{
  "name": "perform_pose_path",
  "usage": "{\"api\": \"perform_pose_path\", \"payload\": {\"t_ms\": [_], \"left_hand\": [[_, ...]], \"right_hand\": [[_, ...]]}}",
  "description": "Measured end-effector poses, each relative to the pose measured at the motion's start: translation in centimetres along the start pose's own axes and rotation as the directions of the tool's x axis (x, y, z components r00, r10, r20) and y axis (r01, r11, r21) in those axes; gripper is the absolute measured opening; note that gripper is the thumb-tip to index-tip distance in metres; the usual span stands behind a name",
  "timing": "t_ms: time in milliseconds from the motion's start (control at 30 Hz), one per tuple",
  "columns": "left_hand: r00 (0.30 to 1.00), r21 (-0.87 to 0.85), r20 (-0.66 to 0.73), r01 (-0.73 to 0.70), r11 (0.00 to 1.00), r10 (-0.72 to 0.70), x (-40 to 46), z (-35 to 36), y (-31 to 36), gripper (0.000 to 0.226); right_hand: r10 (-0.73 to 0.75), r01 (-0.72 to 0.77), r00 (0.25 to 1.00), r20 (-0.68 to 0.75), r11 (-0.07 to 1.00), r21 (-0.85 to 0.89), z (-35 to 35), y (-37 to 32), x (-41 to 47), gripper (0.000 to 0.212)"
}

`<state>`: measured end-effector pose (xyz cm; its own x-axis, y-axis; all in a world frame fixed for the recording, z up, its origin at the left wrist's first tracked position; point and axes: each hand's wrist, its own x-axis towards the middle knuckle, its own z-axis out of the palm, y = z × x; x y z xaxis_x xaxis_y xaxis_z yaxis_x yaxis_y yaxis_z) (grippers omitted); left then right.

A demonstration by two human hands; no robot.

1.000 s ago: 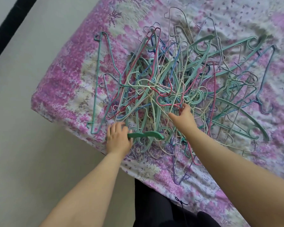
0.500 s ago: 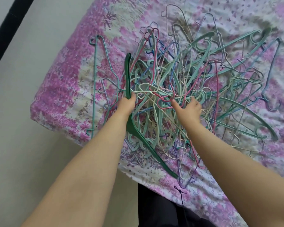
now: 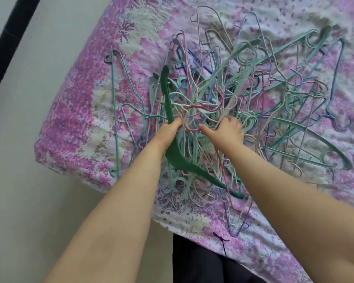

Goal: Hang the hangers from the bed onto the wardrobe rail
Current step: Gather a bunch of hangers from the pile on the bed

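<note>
A tangled heap of wire and plastic hangers (image 3: pixel 253 94) in teal, pink, blue and cream lies on the bed (image 3: pixel 74 123) with its pink floral sheet. My left hand (image 3: pixel 169 132) is shut on a dark green plastic hanger (image 3: pixel 166 92), held tilted above the heap, one arm pointing away and the other running back toward me. My right hand (image 3: pixel 227 132) rests in the middle of the heap with its fingers closed among cream and pink wire hangers. The wardrobe rail is out of view.
The bed corner (image 3: pixel 49 158) lies to the left, with pale floor (image 3: pixel 29 201) beside it. A black bar (image 3: pixel 10 31) crosses the top left. Dark clothing on my legs (image 3: pixel 202 262) shows at the bed's near edge.
My left hand lifted the dark green hanger from the near edge of the heap and swung it upright. Both hands moved farther into the middle of the heap.
</note>
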<state>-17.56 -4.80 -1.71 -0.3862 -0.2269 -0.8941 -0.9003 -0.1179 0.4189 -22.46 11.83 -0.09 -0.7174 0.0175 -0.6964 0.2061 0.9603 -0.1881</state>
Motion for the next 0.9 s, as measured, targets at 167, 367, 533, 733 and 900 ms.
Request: {"api": "perform_pose_path", "payload": {"t_ms": [167,367,533,733,900], "left_hand": [[0.984,-0.165,0.165,0.093,0.982,-0.066,-0.8,1.9,-1.1,0.106],[0.987,-0.068,0.159,-0.021,0.997,0.031,-5.2,3.3,-1.1,0.109],[0.964,-0.258,0.233,-0.068,0.964,0.13,-9.5,1.5,-1.7,0.067],[0.928,-0.518,0.226,-0.143,0.843,0.296,-16.1,0.7,-2.9,0.097],[0.908,-0.623,0.171,-0.202,0.756,0.383,-22.5,1.5,-3.3,0.043]], "right_hand": [[0.072,-0.122,0.985,0.157,0.932,0.34,-0.5,-0.2,0.0,0.104],[-0.017,-0.11,0.976,0.216,0.819,0.564,-1.6,0.5,-2.9,0.036],[-0.194,0.073,0.97,0.148,0.81,0.582,-3.2,0.5,-7.7,0.049],[-0.354,0.237,0.93,0.101,0.785,0.572,-7.9,-0.1,-14.1,0.06],[-0.457,0.352,0.886,0.081,0.775,0.525,-11.8,0.4,-19.7,0.061]]}}
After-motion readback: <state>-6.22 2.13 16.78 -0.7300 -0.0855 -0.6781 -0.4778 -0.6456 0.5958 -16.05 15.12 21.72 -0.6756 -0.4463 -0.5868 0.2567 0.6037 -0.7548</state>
